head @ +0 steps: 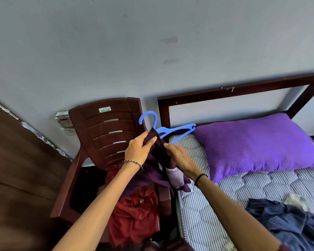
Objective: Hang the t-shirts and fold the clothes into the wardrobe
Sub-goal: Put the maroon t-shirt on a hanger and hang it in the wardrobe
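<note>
While the left hand (138, 151) pinches the purple shirt (152, 175) by the blue hanger (178, 129) above the chair (107, 134), the right hand (181, 160) curls its fingers (171, 148) round the cloth. A loose pinch could let the hanger slip out and fall.

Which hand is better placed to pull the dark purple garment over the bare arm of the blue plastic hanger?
Probably the right hand: it pinches the dark purple garment just beside the bare arm of the blue plastic hanger. The left hand grips the fabric up by the hook.
</note>
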A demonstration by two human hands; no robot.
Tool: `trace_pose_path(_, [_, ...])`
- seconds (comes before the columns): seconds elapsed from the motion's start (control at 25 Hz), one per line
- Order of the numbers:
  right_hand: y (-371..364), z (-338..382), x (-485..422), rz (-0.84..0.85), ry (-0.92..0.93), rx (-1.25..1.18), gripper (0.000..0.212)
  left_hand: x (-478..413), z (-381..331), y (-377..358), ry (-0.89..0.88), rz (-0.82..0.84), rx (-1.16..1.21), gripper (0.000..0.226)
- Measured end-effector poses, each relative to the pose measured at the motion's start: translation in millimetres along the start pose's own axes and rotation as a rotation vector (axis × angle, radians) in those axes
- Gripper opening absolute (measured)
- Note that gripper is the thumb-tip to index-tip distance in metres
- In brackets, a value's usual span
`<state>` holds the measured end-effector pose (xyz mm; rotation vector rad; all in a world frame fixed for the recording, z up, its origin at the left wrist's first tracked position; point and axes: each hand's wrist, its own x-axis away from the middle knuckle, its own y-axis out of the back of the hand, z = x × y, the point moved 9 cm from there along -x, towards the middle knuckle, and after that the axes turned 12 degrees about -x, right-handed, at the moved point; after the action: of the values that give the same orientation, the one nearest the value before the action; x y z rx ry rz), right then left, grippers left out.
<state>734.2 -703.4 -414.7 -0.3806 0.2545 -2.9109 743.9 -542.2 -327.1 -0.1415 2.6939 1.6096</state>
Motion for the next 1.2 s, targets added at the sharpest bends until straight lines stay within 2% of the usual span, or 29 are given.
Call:
trace_pose_path(0.08, [9,-10,-3,0.004,-0.049,0.192,0.04,1,4,5,-0.003,-0.007,-0.002,0.039])
trace_pose_path(0.2, [32,-31,-9,-0.038,-0.131,0.561,0.037,4,10,14,-0.033,-0.015,0.105,0.027])
trace_pose_path(0.28, [52,-33,-11,-0.135,-0.163,0.651,0.02,6,17,17,-0.037,0.001,0.137,0.027])
trace_pose_path(0.4, [76,-21,-15,-0.268,-0.151,0.702,0.046,11,24,11,-0.023,0.027,0.116,0.038])
trace_pose_path(0.48, [85,-5,-14,-0.353,-0.096,0.677,0.053,11,24,13,-0.014,0.016,0.128,0.039])
trace_pose_path(0.56, [97,8,-9,-0.45,-0.03,0.61,0.052,9,23,15,-0.013,0.012,0.096,0.042])
trace_pose_path(0.64, [107,20,-3,-0.535,0.045,0.623,0.045,11,17,16,-0.023,0.027,-0.027,0.035])
trace_pose_path(0.72, [105,34,-1,-0.565,0.104,0.744,0.05,14,12,16,-0.016,0.027,-0.089,0.027])
trace_pose_path(0.8, [96,46,0,-0.563,0.125,0.91,0.065,15,7,17,-0.012,0.025,-0.107,0.02])
trace_pose_path(0.96, [79,72,3,-0.596,0.135,1.178,0.085,10,-2,16,-0.031,0.045,-0.106,0.023])
trace_pose_path(1.04, [78,84,5,-0.607,0.187,1.18,0.075,10,-1,18,-0.022,0.031,-0.089,0.027])
trace_pose_path(1.2, [98,98,11,-0.67,0.202,0.994,0.046,10,16,21,0.032,0.0,-0.047,0.03])
